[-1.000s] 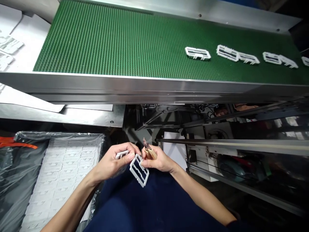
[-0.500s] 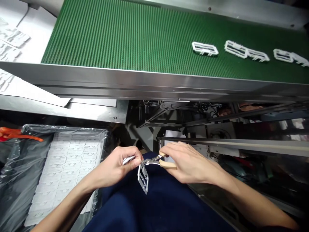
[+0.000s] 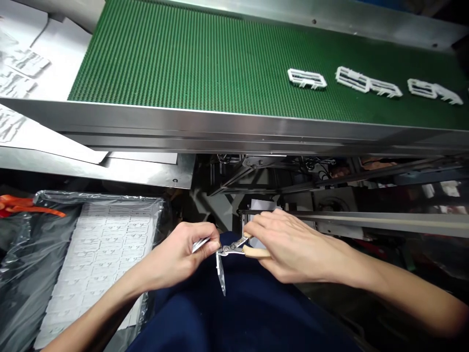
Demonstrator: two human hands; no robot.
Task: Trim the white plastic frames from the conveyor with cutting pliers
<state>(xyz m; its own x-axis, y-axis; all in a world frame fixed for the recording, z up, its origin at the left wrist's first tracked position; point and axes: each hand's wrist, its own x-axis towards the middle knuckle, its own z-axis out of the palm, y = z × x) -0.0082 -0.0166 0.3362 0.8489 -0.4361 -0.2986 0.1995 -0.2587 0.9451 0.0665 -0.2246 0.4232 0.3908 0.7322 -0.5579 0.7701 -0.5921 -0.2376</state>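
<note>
Near the lower middle, my left hand is closed on white plastic parts; one part hangs down below its fingertips, seen nearly edge-on. My right hand grips the pale handles of metal cutting pliers. The plier tips meet the hanging part beside my left fingertips; the exact contact is hidden. Above, several white frame-like parts lie on the green ribbed conveyor belt, among them a single one and a joined pair.
A plastic-lined box at the lower left holds rows of white parts. Orange-handled scissors or pliers lie at its left. White paper with more parts sits left of the belt. The conveyor's metal edge runs across the view.
The hanging white part has turned from showing its open face to nearly edge-on. The parts on the belt appear slightly farther left and lower. Both hands keep their grips.
</note>
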